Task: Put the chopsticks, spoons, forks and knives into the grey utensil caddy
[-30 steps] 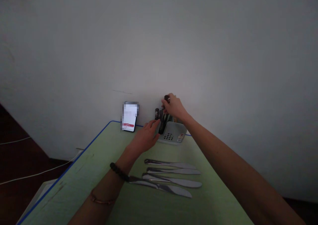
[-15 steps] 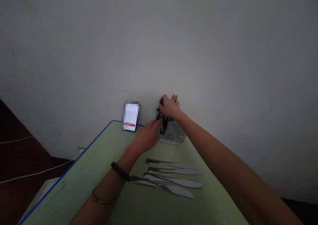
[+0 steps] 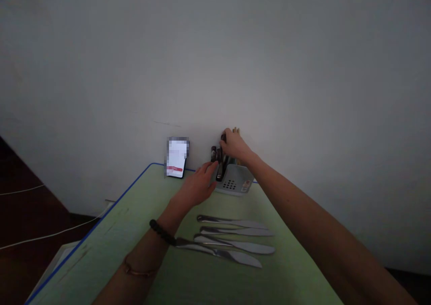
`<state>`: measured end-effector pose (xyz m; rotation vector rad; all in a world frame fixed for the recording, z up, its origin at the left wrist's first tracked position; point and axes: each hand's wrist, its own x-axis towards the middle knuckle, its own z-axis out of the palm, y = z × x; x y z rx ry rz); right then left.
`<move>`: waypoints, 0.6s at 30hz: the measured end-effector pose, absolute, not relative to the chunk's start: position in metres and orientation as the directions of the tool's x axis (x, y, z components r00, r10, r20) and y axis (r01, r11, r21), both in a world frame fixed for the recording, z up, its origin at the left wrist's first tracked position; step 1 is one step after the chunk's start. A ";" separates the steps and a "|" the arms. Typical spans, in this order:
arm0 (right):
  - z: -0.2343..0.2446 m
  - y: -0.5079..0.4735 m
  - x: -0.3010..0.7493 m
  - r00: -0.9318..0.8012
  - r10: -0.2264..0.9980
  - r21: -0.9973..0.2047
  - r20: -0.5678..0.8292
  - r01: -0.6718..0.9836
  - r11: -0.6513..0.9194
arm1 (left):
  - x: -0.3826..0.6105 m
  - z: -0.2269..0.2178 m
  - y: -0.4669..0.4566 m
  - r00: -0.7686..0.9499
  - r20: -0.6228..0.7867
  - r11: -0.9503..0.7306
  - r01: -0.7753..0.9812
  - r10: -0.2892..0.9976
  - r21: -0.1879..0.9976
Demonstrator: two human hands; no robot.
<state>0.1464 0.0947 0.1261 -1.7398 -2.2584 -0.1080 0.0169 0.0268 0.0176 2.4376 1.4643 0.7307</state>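
At the far end of the table stands a pale grey plastic cutlery basket (image 3: pixel 240 177) with round holes in its front. My left hand (image 3: pixel 198 186) lies along the basket's left side, fingers stretched out, holding nothing. My right hand (image 3: pixel 235 144) is above the basket, its fingers closed round the top of a dark, shiny cutlery handle (image 3: pixel 223 137); the lower end is hidden. Several more dark, shiny handles (image 3: pixel 213 153) stick up at the basket's left. Nearer to me, several metal table knives (image 3: pixel 235 245) lie side by side, blades to the right.
A phone (image 3: pixel 177 157) with a lit screen leans against the wall at the back left. Chopstick-like wooden sticks (image 3: pixel 236 130) rise behind my right hand. The green table (image 3: pixel 134 215) has a blue edge and meets the wall behind. A white cable (image 3: pixel 50 238) runs at the left.
My right hand has shifted slightly to the right over the basket, showing more of the handles on the left. My left hand and the knives have stayed nearly still.
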 end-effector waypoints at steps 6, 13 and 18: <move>0.129 0.090 0.153 -0.220 0.922 -0.155 0.318 0.948 0.279 | 0.017 0.017 0.027 0.390 0.312 -0.492 0.775 0.867 0.398; 0.137 0.076 0.173 -0.184 0.919 -0.243 0.350 0.929 0.278 | 0.018 0.018 0.027 0.400 0.299 -0.493 0.780 0.867 0.386; 0.136 0.068 0.182 -0.141 0.922 -0.328 0.361 0.906 0.268 | 0.019 0.018 0.026 0.392 0.283 -0.478 0.789 0.876 0.387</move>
